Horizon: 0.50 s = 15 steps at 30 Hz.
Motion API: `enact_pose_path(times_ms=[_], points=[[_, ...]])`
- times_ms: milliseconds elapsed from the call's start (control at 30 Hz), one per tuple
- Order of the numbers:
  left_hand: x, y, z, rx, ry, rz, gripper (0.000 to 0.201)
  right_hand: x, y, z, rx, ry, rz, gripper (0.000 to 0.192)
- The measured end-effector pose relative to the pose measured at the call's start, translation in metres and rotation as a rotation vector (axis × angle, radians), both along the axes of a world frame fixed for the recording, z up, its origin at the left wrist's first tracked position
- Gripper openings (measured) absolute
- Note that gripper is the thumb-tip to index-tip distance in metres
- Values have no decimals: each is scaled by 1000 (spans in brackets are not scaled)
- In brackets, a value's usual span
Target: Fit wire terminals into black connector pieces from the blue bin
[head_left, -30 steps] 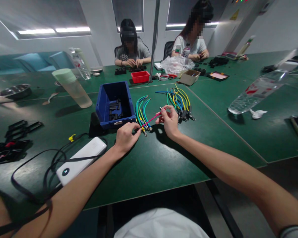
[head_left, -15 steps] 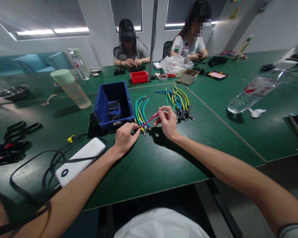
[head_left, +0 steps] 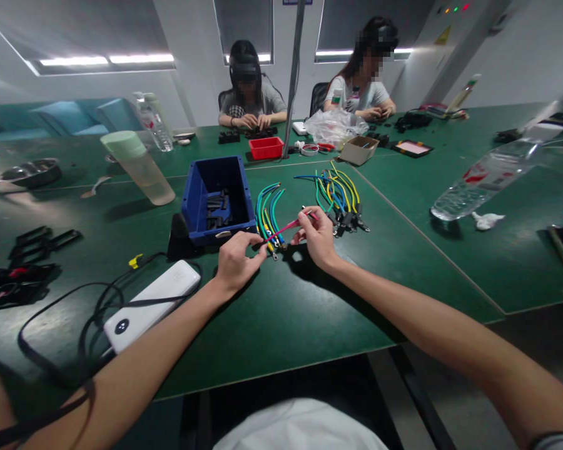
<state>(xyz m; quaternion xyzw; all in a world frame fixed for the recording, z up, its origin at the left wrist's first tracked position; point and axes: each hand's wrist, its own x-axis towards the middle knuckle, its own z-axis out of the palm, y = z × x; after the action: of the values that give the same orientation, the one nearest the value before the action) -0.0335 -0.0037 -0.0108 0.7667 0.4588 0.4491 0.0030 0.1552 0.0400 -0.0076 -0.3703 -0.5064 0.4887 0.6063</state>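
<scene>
A thin pinkish-red wire (head_left: 286, 227) stretches between my two hands above the green table. My left hand (head_left: 237, 259) pinches a small black sleeve at the wire's left end, largely hidden by the fingertips. Near the other end, the thumb and fingers of my right hand (head_left: 316, 236) are closed on the wire. Behind the hands lies a bunch of green, blue and yellow wires (head_left: 276, 212) with metal lugs. A second bunch (head_left: 344, 187), farther right, has black sleeves at its near ends. Left of these, a blue bin (head_left: 192, 209) holds several black sleeves (head_left: 218, 206).
A white power bank (head_left: 154, 306) with black cables lies by my left forearm. Bottles stand left (head_left: 143, 172) and right (head_left: 488, 175). A red tray (head_left: 266, 148), a cardboard box (head_left: 359, 150) and a metal pole (head_left: 293, 81) are farther back, where two people sit working.
The view has shifted slightly, so the scene sits a little lower. Both hands keep nearly the same hold on the wire and sleeve.
</scene>
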Motion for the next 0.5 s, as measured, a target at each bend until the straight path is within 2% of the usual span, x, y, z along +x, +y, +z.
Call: enact_pose_path(times_ms=[133, 233, 367, 500], points=[[3, -3, 3, -42, -69, 20, 9, -1, -1, 1, -15, 2, 6, 28], [6, -5, 4, -150, -167, -8, 13, 0, 1, 1, -26, 4, -9, 28], [11, -9, 4, -329, -360, -132, 17, 2, 6, -1, -41, 9, -44, 30], [14, -10, 3, -446, -524, -250, 21, 5, 11, -4, -65, 19, -79, 30]])
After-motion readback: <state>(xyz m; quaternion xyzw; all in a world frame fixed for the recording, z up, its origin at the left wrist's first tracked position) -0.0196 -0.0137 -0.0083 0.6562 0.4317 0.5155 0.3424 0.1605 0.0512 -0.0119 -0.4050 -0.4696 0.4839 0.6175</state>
